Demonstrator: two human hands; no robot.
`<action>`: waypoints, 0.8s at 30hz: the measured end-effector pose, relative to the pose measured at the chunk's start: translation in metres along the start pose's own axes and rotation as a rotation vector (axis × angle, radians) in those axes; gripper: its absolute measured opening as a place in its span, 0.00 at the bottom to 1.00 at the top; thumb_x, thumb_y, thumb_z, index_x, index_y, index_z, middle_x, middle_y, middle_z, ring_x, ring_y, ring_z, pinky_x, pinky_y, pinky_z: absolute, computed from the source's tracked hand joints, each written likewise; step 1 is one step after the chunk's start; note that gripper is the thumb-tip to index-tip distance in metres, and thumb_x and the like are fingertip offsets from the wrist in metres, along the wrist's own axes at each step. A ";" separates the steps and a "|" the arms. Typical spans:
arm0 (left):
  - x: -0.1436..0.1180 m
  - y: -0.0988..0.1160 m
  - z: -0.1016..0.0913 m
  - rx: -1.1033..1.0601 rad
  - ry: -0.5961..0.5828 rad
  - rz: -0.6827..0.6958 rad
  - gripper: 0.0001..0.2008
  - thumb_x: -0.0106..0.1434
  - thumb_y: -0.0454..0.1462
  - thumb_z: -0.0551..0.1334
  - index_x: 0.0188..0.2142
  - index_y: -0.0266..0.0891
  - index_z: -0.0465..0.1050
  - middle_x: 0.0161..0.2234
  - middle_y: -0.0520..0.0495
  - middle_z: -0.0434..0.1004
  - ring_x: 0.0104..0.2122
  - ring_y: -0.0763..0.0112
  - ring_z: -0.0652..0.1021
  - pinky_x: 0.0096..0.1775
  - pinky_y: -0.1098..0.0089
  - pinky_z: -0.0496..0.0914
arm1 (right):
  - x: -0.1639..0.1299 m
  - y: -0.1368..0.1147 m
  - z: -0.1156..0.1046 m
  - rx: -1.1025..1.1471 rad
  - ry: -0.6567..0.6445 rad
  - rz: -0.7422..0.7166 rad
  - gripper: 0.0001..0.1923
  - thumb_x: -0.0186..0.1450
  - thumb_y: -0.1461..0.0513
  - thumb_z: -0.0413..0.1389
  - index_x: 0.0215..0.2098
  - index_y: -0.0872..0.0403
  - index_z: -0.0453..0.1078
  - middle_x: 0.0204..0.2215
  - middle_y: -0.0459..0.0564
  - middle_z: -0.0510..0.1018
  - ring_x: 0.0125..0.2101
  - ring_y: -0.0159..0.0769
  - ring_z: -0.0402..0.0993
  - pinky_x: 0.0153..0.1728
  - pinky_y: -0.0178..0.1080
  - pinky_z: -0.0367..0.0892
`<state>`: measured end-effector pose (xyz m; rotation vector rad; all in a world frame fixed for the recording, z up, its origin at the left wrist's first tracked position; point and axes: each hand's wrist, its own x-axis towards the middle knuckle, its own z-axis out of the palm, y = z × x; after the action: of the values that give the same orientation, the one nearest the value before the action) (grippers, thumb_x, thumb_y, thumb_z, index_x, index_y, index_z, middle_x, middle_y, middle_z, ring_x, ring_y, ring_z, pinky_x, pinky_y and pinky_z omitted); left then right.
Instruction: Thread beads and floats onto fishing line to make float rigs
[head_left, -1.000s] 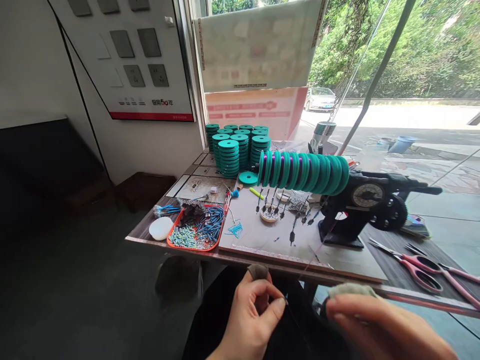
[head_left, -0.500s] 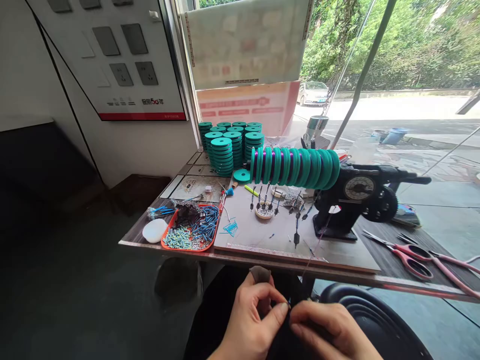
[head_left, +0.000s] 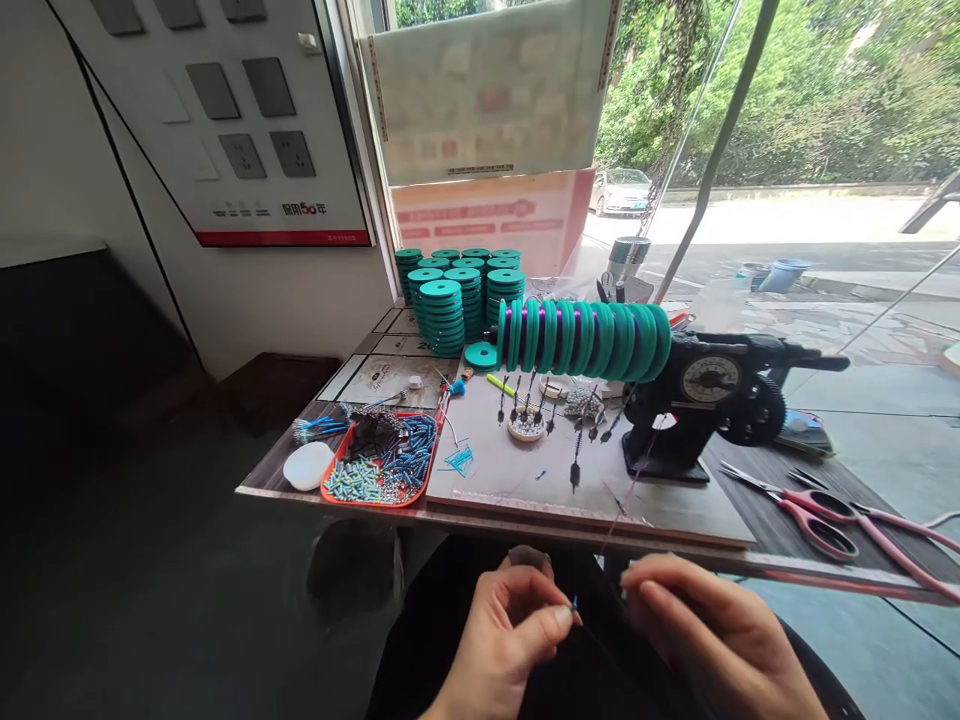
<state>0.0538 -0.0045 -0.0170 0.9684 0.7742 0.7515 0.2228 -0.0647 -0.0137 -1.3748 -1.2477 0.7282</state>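
Observation:
My left hand [head_left: 510, 630] is closed in a pinch near my lap, holding a tiny blue piece [head_left: 574, 604] between thumb and forefinger. A dark band covers one finger behind. My right hand [head_left: 712, 625] hovers apart to the right, its thumb and fingers pressed together; what they hold is too small to make out. A thin line seems to trail from the left fingertips. Above both hands, a black winding machine [head_left: 705, 380] with a dial carries a row of teal spools [head_left: 585, 338] with purple between them. Several small dark pieces [head_left: 575, 472] dangle below the spools.
Scissors [head_left: 817, 515] lie on the table's right. On the left stand an orange tray [head_left: 429, 480] of small blue and green parts and a white lid [head_left: 307, 465]. Teal spool stacks [head_left: 441, 318] stand behind, a round dish [head_left: 526, 425] of small beads on the board [head_left: 510, 490].
My right hand has moved right, away from my left, which stays nearly in place with the blue piece. The dangling dark pieces have shifted slightly, and the whole view has moved a little.

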 end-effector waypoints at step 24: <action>-0.004 -0.004 0.006 -0.040 -0.034 -0.024 0.19 0.42 0.48 0.71 0.22 0.35 0.72 0.20 0.56 0.61 0.17 0.81 0.61 0.21 0.75 0.52 | -0.010 0.005 0.011 -0.660 0.166 -0.778 0.14 0.60 0.69 0.53 0.41 0.51 0.74 0.30 0.50 0.81 0.27 0.36 0.78 0.31 0.35 0.73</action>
<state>0.0577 -0.0116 -0.0175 0.9322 0.7368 0.7256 0.2118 -0.0698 -0.0225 -1.2482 -1.7990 -0.3640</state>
